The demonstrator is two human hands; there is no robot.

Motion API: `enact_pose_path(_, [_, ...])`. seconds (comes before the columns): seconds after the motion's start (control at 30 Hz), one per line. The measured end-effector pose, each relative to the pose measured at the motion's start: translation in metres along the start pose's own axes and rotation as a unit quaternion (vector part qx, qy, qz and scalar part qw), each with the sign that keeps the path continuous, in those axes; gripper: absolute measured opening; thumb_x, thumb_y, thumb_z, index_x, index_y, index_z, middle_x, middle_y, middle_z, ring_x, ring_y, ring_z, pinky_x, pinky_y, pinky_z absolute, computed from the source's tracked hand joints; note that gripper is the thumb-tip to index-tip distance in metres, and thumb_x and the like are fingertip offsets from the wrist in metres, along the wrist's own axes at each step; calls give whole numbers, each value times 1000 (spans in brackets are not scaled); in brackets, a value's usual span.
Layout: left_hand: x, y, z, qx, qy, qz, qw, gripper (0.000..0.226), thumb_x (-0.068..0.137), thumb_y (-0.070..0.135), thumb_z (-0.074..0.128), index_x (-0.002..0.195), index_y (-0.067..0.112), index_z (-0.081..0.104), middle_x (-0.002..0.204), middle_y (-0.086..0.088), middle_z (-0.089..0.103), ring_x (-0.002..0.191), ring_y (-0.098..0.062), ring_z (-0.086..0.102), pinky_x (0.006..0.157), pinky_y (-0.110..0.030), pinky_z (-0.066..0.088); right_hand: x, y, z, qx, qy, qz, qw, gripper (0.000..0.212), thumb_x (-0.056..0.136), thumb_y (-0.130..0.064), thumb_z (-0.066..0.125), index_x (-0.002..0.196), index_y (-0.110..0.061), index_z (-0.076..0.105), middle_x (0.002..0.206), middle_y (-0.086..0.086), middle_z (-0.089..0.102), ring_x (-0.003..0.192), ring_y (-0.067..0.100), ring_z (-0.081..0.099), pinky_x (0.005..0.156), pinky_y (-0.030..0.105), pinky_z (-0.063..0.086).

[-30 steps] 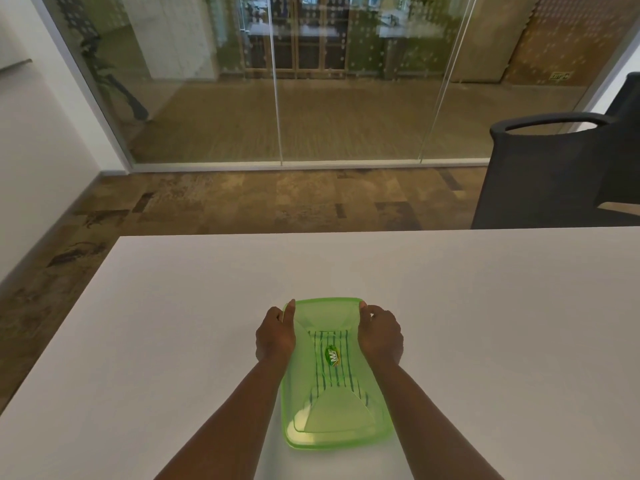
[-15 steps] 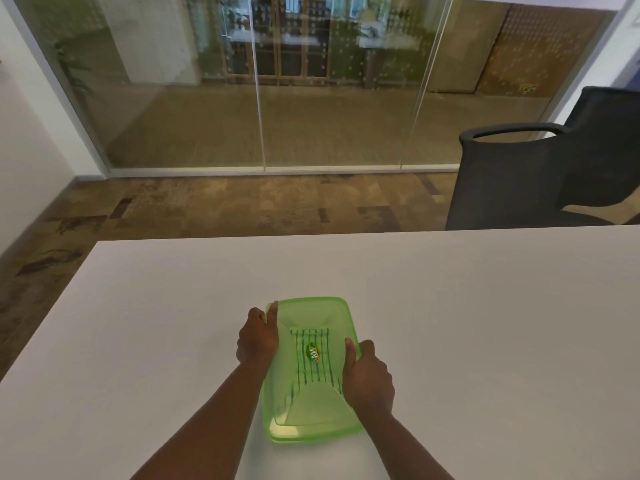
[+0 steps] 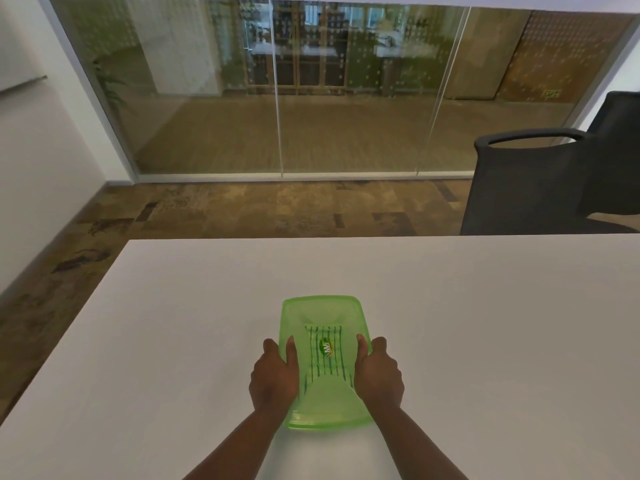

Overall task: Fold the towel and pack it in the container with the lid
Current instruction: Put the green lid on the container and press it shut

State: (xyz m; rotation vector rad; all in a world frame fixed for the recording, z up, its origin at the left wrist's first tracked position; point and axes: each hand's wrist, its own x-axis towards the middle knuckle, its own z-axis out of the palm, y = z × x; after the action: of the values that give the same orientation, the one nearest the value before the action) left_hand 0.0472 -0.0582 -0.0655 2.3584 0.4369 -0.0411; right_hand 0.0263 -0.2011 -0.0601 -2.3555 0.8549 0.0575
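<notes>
The table (image 3: 450,323) is white and bare on both sides of the box (image 3: 325,415), with wide open surface to left and right and ahead to the far edge; the near edge is out of view below the arms; beyond the far edge lie patterned floor (image 3: 242,209) and a glass wall (image 3: 277,88), and a dark chair (image 3: 540,188) stands past the far right corner.

The box sits near the middle of the table, close to the person, with the green lid (image 3: 323,310) on it; the towel (image 3: 327,355), striped, shows folded through the lid.

Half a second ago the left hand (image 3: 273,379) gripped the far left edge and the right hand (image 3: 379,375) was midway down the right edge; now both sit level, opposite each other at the middle of the long sides; a second ago both were up at the far corners.

Each hand clasps its side of the box, thumb (image 3: 290,348) laid flat on the lid along the rim, the other fingers curled down over the outer side and mostly hidden.

The long axis of the box runs straight away from the person, its short ends near and far; the towel's stripes run the same way.
</notes>
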Motion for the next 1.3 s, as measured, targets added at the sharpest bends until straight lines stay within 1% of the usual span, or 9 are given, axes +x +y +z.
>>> enact_pose_path(0.2, [2, -3, 3, -42, 25, -2, 999, 38, 92, 45, 38, 78, 10, 36, 66, -4, 52, 67, -29, 51, 61, -32, 40, 4, 3, 3, 10, -4, 7, 1000, 47, 96, -50, 23, 113, -11, 42, 103, 16, 66, 94, 35, 62, 68, 33, 39])
enact_pose_path(0.33, [1, -1, 2, -47, 25, -3, 999, 37, 92, 44, 39, 78, 11, 36, 66, -7, 53, 65, -29, 51, 60, -31, 40, 5, 3, 4, 10, -2, 9, 1000, 47, 96, -50, 23, 115, -11, 42, 104, 17, 65, 95, 35, 62, 69, 34, 41])
enact_pose_path(0.5, [-2, -7, -5, -31, -53, 20, 998, 33, 91, 47, 42, 87, 15, 35, 88, -9, 65, 83, -33, 63, 67, -32, 43, 3, 3, 3, 11, 5, 12, 1000, 48, 95, -50, 24, 113, -11, 44, 103, 17, 66, 95, 35, 62, 69, 34, 42])
enact_pose_path(0.63, [-11, -10, -13, -84, -117, -34, 989, 45, 86, 52, 51, 104, 11, 43, 103, -10, 61, 93, -30, 62, 80, -37, 48, 2, 4, -1, 53, -10, 19, 998, 48, 95, -51, 29, 115, -13, 50, 109, 14, 66, 100, 33, 60, 76, 34, 44])
enact_pose_path(0.77, [-21, -10, -22, -204, -143, -73, 966, 45, 86, 36, 59, 121, 10, 49, 110, -11, 60, 89, -27, 60, 83, -37, 50, 2, 12, -8, 175, -70, 51, 981, 47, 95, -49, 35, 120, -15, 56, 123, 11, 62, 115, 29, 55, 94, 34, 42])
enact_pose_path(0.9, [-32, -10, -24, -288, -178, -96, 936, 46, 87, 20, 61, 130, 13, 46, 119, -9, 59, 105, -28, 58, 96, -42, 49, -15, 17, -7, 325, -117, 94, 934, 46, 95, -45, 40, 122, -13, 58, 124, 12, 62, 114, 31, 56, 102, 44, 43])
enact_pose_path(1.0, [-37, -8, -29, -341, -206, -95, 913, 49, 86, 10, 62, 131, 13, 44, 110, -5, 59, 97, -24, 58, 87, -35, 48, -26, 12, -5, 386, -128, 98, 908, 39, 92, -36, 50, 124, -14, 57, 122, 14, 63, 111, 33, 58, 99, 50, 46])
enact_pose_path(1.17, [-21, -9, -47, -388, -193, -83, 897, 51, 85, 6, 62, 132, 14, 45, 113, -7, 60, 98, -24, 58, 75, -28, 48, -31, -11, -1, 418, -133, 89, 894, 39, 91, -30, 54, 127, -15, 55, 123, 11, 63, 111, 31, 58, 100, 50, 46])
enact_pose_path(1.3, [2, -13, -68, -415, -166, -73, 892, 53, 84, 7, 63, 133, 15, 44, 122, -12, 59, 104, -26, 58, 87, -34, 48, -33, -42, 12, 437, -152, 72, 883, 41, 91, -31, 54, 130, -17, 52, 126, 9, 60, 114, 30, 56, 102, 47, 45])
